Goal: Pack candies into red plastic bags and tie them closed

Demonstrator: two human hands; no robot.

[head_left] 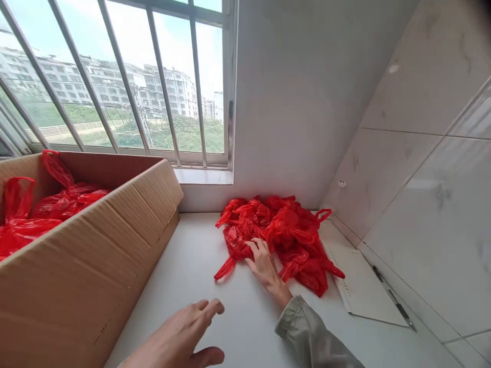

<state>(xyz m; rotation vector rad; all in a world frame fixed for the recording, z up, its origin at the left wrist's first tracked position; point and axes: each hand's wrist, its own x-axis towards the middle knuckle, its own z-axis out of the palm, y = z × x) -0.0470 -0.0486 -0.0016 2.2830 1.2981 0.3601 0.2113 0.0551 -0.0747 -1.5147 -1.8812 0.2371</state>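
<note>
A heap of crumpled red plastic bags point(286, 232) lies on the white counter point(199, 266) in the corner under the window. My right hand point(263, 266) reaches into the heap's near left edge, its fingers curled onto one red bag point(235, 244). My left hand point(184, 335) hovers open above the counter in the foreground, fingers stretched out toward the heap, holding nothing.
A large open cardboard box point(115, 240) stands at the left with more red bags point(46, 207) inside. A white notepad point(364, 286) and a pen point(395, 299) lie at the right by the tiled wall point(429, 179). A barred window point(126, 82) is behind.
</note>
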